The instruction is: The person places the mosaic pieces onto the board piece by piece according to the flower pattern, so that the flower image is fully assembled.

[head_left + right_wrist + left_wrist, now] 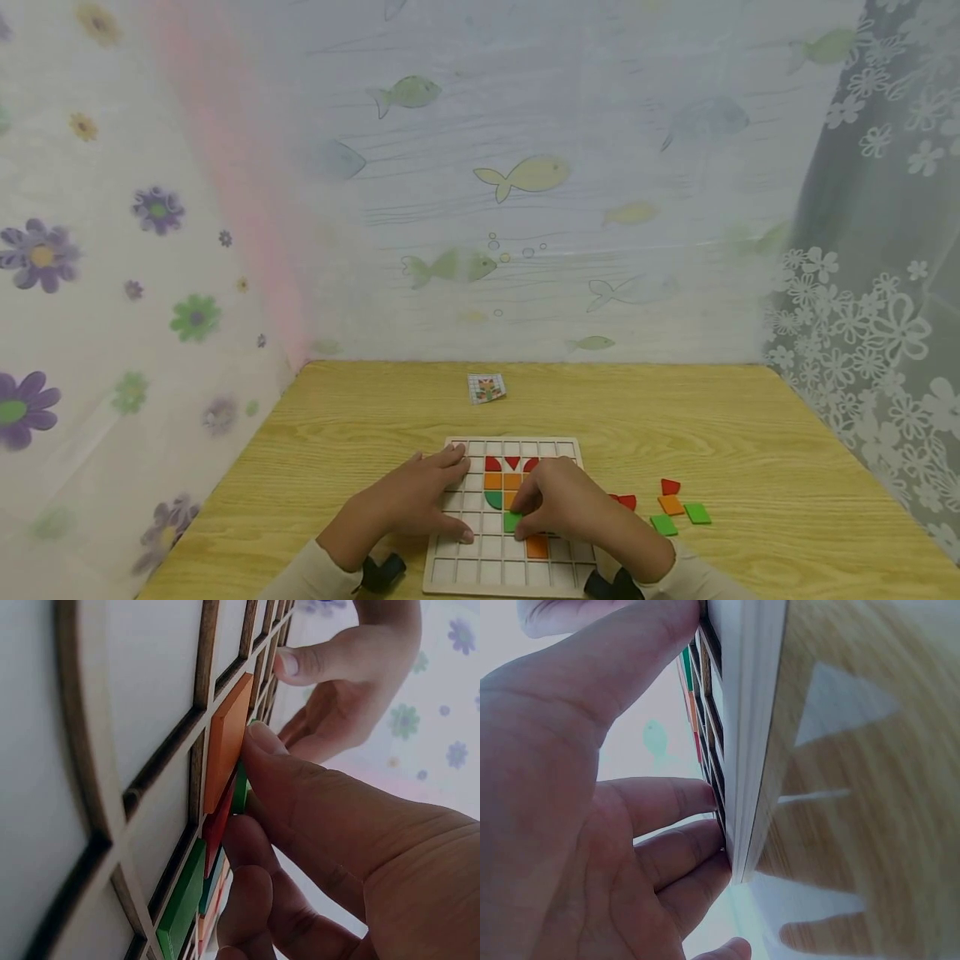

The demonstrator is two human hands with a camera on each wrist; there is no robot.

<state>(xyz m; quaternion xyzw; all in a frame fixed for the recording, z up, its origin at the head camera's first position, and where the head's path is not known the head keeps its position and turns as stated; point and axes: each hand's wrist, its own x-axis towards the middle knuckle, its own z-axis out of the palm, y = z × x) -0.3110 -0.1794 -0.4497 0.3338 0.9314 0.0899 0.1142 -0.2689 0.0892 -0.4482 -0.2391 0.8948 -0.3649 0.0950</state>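
A pale wooden grid board (457, 575) lies on the table, with red, orange and green tiles set in its cells. My right hand (566, 504) is over the middle of the board, thumb and fingertips pinching a green square tile (512, 522). In the right wrist view this green tile (240, 789) shows between thumb and fingers, beyond an orange tile (229, 742). My left hand (416, 496) rests on the board's left side with fingers spread. Its fingertips touch the frame near the board's edge (746, 742) in the left wrist view.
Loose red, orange and green tiles (671, 505) lie on the table (772, 467) right of the board. A small card (487, 388) with a coloured grid pattern lies beyond the board. Patterned curtains (600, 125) hang behind the table and on both sides.
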